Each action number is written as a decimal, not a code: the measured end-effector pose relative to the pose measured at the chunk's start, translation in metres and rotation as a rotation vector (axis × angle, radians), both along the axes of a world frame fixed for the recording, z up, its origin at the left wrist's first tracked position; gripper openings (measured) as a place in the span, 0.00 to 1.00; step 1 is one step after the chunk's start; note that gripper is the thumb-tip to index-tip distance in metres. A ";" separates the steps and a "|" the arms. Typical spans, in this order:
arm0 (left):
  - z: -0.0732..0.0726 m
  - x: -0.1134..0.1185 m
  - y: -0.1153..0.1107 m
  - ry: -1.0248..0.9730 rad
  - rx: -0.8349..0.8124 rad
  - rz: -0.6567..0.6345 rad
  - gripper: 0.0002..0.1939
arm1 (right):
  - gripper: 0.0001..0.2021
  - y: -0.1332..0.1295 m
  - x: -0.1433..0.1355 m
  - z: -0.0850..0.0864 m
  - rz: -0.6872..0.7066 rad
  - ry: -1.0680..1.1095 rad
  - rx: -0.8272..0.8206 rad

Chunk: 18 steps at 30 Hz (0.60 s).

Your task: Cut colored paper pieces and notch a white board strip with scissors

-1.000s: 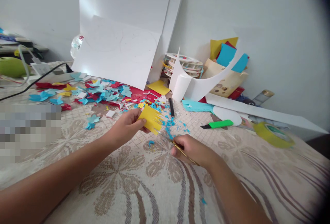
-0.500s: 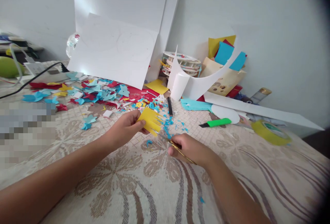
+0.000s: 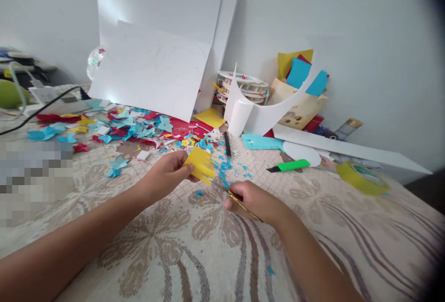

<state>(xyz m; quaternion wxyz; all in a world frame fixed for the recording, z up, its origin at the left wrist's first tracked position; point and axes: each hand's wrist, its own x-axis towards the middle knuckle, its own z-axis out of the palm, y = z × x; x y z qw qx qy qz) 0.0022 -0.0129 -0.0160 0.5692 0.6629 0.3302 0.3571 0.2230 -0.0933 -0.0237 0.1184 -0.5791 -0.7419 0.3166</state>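
Note:
Between thumb and fingers, my left hand (image 3: 174, 170) pinches a small piece of yellow paper (image 3: 199, 163) by its left side. The paper's right edge is cut into a fringe of narrow strips. My right hand (image 3: 251, 201) is closed round the handles of gold-coloured scissors (image 3: 239, 200). Their blades point up and left and meet the lower right edge of the paper. Small blue paper scraps (image 3: 225, 172) lie on the cloth just beyond the blades. How far the blades are apart is hard to make out.
A green box cutter (image 3: 294, 165), a black pen-like stick (image 3: 227, 144) and a roll of yellow tape (image 3: 362, 177) lie on the patterned tablecloth (image 3: 156, 265). Cut paper shapes (image 3: 135, 125) are heaped at the back left. White boards (image 3: 153, 67) lean on the wall.
The view has shifted slightly, so most things sit a little further left. Both hands keep their hold, and the scissors stay at the paper's lower right edge.

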 end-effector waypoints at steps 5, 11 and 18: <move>0.000 0.000 0.000 0.034 0.008 0.022 0.06 | 0.21 -0.001 0.000 0.002 -0.002 -0.005 0.007; 0.000 0.000 0.001 0.003 -0.002 0.023 0.06 | 0.21 0.001 0.000 -0.001 -0.018 -0.017 0.011; 0.002 -0.001 0.002 -0.031 -0.022 0.049 0.06 | 0.21 0.001 0.002 -0.002 -0.017 0.034 -0.012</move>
